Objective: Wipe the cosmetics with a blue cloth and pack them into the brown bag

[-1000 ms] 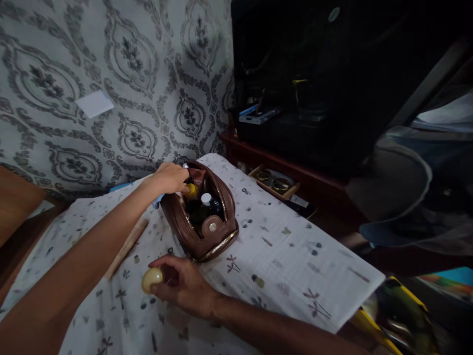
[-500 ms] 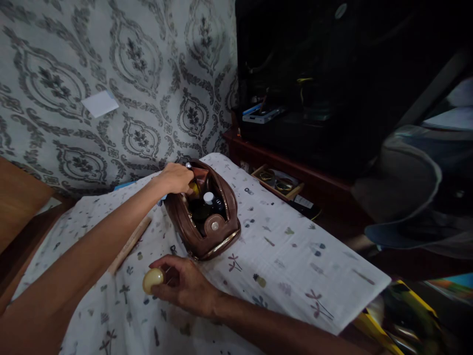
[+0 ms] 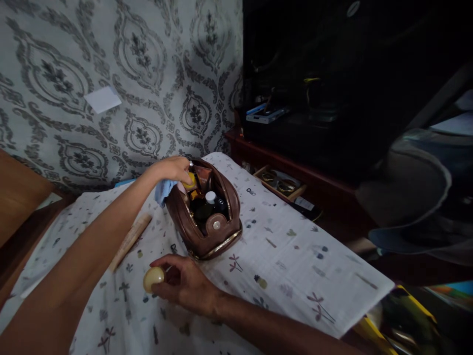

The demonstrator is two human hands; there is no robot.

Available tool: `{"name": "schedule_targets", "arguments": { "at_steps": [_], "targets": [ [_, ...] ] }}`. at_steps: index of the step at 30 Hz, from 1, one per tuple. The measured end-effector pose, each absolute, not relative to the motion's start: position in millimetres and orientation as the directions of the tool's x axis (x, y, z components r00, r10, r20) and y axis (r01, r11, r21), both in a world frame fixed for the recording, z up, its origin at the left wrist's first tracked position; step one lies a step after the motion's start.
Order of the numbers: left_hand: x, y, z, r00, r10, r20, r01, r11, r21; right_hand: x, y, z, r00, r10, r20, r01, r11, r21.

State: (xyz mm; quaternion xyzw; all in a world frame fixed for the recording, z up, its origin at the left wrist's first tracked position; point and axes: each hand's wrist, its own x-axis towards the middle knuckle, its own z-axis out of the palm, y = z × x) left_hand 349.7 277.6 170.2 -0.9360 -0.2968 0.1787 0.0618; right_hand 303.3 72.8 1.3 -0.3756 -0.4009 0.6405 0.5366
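A brown bag (image 3: 185,229) lies unzipped on the patterned white cloth (image 3: 288,256). Inside it show a white-capped dark bottle (image 3: 210,198) and other small items. My left hand (image 3: 173,169) is at the bag's far left rim, fingers closed on a yellow item (image 3: 190,181). A light blue cloth (image 3: 163,191) hangs beneath that hand, outside the bag. My right hand (image 3: 185,283), in front of the bag, pinches a round pale yellow object (image 3: 154,279) between thumb and fingers. Beside my left forearm lies a long beige item (image 3: 131,239).
Behind stands a patterned wall with a white card (image 3: 102,99). To the right are a dark red cabinet (image 3: 266,153), a small wooden tray (image 3: 273,190) holding round items, and a blue-grey cap (image 3: 417,187). A yellow-edged container (image 3: 402,315) sits at lower right.
My left hand has risen slightly out of the bag, and the yellow item shows more at its fingers. More of the blue cloth is visible. My right hand stays nearly still.
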Motion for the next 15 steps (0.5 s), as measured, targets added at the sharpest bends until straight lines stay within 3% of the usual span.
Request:
{"name": "schedule_targets", "arguments": {
  "at_steps": [7, 15],
  "targets": [
    [352, 281, 173, 0.710, 0.647, -0.276, 0.590, -0.762, -0.268, 305, 70, 6, -0.184, 0.983, -0.003, -0.367, -0.071, -0.928],
    [345, 296, 171, 0.722, 0.650, -0.238, 0.600, -0.759, -0.251, 343, 54, 60, -0.080, 0.943, 0.322, 0.015, 0.324, -0.946]
  ]
}}
